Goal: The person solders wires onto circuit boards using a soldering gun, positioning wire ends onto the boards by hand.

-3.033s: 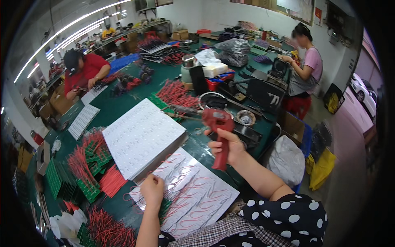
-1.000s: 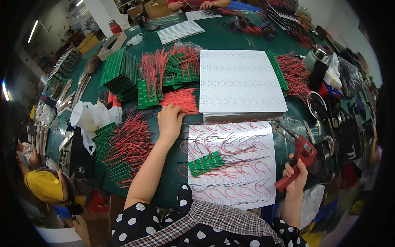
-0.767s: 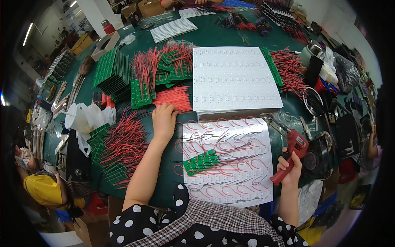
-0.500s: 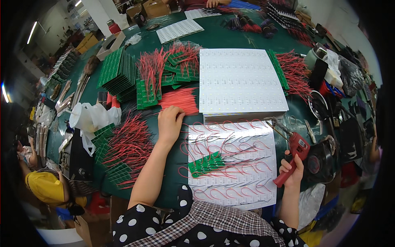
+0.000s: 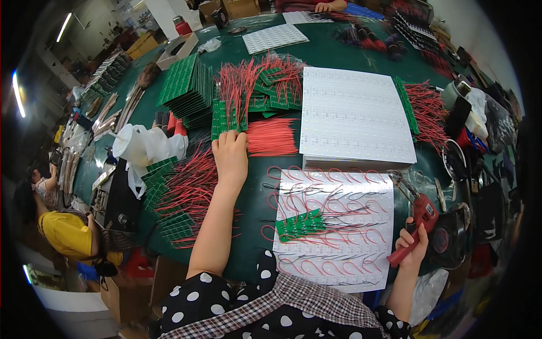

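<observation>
My left hand (image 5: 230, 155) reaches to the near edge of a green circuit board (image 5: 220, 121) with red wires (image 5: 234, 85) lying over it. Its bent fingers close on that edge; the fingertips are partly hidden. Just right of the hand lies a flat bundle of red wires (image 5: 272, 137). In my right hand (image 5: 412, 246) is a red soldering gun (image 5: 424, 212), its metal tip pointing up and left, by the right edge of a white LED sheet (image 5: 339, 271). Red and black wires run in rows across that sheet, and a small green board (image 5: 300, 225) rests on it.
A tall stack of white sheets (image 5: 355, 113) stands beyond the wired sheet. Stacked green boards (image 5: 183, 85) and a loose pile of red wires (image 5: 189, 186) lie to the left, near a white cup (image 5: 129, 141). Black coil-like equipment (image 5: 449, 237) sits right. Another person's hand (image 5: 323, 7) shows far off.
My left hand has moved from the flat red wire bundle left and away, onto the green board's edge. The right hand keeps the soldering gun in about the same place. The whole view has shifted.
</observation>
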A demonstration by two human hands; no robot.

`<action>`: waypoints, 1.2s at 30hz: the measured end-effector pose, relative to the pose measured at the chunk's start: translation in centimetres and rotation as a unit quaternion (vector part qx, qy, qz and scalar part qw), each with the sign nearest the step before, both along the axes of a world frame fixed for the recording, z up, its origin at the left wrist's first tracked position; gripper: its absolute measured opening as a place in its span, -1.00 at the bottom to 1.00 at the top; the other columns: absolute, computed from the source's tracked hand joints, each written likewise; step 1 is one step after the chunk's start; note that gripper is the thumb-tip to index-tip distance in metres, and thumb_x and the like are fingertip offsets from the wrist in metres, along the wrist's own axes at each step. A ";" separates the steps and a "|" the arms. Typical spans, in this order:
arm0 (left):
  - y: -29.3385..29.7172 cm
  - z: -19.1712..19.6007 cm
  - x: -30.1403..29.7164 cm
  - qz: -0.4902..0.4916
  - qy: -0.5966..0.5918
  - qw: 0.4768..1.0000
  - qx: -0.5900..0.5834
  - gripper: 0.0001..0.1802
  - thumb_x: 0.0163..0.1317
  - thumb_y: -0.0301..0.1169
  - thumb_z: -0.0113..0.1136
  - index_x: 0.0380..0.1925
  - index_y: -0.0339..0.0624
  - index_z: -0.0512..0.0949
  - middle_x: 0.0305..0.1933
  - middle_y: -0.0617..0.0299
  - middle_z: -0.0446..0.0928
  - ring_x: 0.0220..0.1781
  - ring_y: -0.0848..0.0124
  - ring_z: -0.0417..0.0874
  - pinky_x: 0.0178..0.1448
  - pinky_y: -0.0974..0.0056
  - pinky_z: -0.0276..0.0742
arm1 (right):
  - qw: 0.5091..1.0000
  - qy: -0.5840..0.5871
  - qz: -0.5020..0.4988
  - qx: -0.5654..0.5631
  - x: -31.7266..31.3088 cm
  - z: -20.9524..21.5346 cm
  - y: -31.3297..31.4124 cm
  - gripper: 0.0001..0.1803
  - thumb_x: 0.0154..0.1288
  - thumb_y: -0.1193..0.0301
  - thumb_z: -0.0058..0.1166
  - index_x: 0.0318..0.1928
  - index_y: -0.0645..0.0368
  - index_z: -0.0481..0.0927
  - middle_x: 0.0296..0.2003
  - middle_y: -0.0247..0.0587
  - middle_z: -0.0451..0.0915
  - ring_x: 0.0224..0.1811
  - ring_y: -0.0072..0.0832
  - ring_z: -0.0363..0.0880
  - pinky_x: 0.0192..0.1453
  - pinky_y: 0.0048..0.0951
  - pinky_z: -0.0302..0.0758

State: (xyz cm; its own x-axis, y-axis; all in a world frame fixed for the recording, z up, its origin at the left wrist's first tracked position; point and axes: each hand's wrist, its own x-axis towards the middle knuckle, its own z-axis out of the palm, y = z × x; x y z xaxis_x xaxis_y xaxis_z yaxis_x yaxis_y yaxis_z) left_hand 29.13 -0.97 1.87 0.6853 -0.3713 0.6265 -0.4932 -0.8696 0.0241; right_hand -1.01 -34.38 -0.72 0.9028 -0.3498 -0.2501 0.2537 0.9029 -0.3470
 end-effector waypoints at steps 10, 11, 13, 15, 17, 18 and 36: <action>-0.1 -0.2 -0.2 0.018 0.067 0.998 0.015 -0.96 0.06 -0.46 0.09 -0.47 -0.13 0.43 -0.42 0.23 0.41 -0.33 0.25 0.46 -0.26 0.20 0.31 | 1.000 -0.008 -0.004 -0.002 -0.2 -0.3 -0.2 -0.59 0.30 0.34 -0.16 0.10 0.18 0.16 -0.16 -0.19 0.42 -0.59 -0.64 0.29 -0.57 -0.63 0.35; -0.1 -0.2 -0.1 0.003 0.052 0.998 0.022 -0.96 0.05 -0.45 0.08 -0.48 -0.12 0.42 -0.43 0.23 0.42 -0.33 0.25 0.46 -0.26 0.19 0.31 | 1.000 -0.011 -0.001 0.004 -0.3 -0.4 -0.3 -0.59 0.30 0.34 -0.16 0.11 0.18 0.16 -0.16 -0.19 0.42 -0.59 -0.63 0.29 -0.57 -0.62 0.34; -0.2 -0.2 -0.1 0.001 0.040 0.998 0.056 -0.98 0.04 -0.46 0.02 -0.48 -0.10 0.42 -0.45 0.24 0.42 -0.33 0.27 0.47 -0.25 0.20 0.32 | 1.000 -0.015 0.001 0.008 -0.4 -0.5 -0.4 -0.59 0.30 0.34 -0.16 0.11 0.18 0.16 -0.15 -0.18 0.42 -0.59 -0.63 0.28 -0.57 -0.61 0.33; 0.1 -0.1 0.0 0.052 0.053 0.991 0.111 -0.93 0.03 -0.47 -0.05 -0.46 -0.08 0.43 -0.43 0.25 0.44 -0.29 0.29 0.49 -0.24 0.22 0.34 | 1.000 -0.018 0.002 0.008 0.0 -0.3 -0.2 -0.58 0.30 0.35 -0.15 0.12 0.18 0.17 -0.15 -0.19 0.42 -0.58 -0.63 0.27 -0.56 -0.61 0.30; 0.9 -0.5 -0.3 0.118 0.068 0.982 0.131 -0.94 0.03 -0.47 -0.01 -0.45 -0.10 0.43 -0.43 0.22 0.44 -0.29 0.28 0.50 -0.23 0.21 0.35 | 1.000 -0.014 0.005 0.014 -0.1 -0.5 -0.2 -0.59 0.29 0.35 -0.15 0.11 0.18 0.18 -0.15 -0.19 0.43 -0.58 -0.63 0.27 -0.55 -0.62 0.29; 1.0 -0.6 -0.4 0.140 0.065 0.979 0.136 -0.93 0.02 -0.46 0.03 -0.44 -0.11 0.43 -0.44 0.21 0.43 -0.30 0.27 0.50 -0.23 0.20 0.36 | 1.000 -0.016 0.007 0.017 -0.1 -0.6 -0.3 -0.59 0.29 0.35 -0.15 0.11 0.18 0.18 -0.15 -0.19 0.43 -0.59 -0.64 0.27 -0.55 -0.62 0.28; -9.0 1.5 -13.7 -0.283 0.242 0.924 0.090 -0.95 -0.06 -0.51 0.09 -0.54 -0.23 0.50 -0.46 0.19 0.37 -0.32 0.25 0.41 -0.26 0.19 0.34 | 0.999 -0.027 0.023 -0.001 0.0 -0.1 0.0 -0.59 0.30 0.33 -0.15 0.09 0.21 0.17 -0.16 -0.20 0.44 -0.60 -0.65 0.26 -0.56 -0.64 0.28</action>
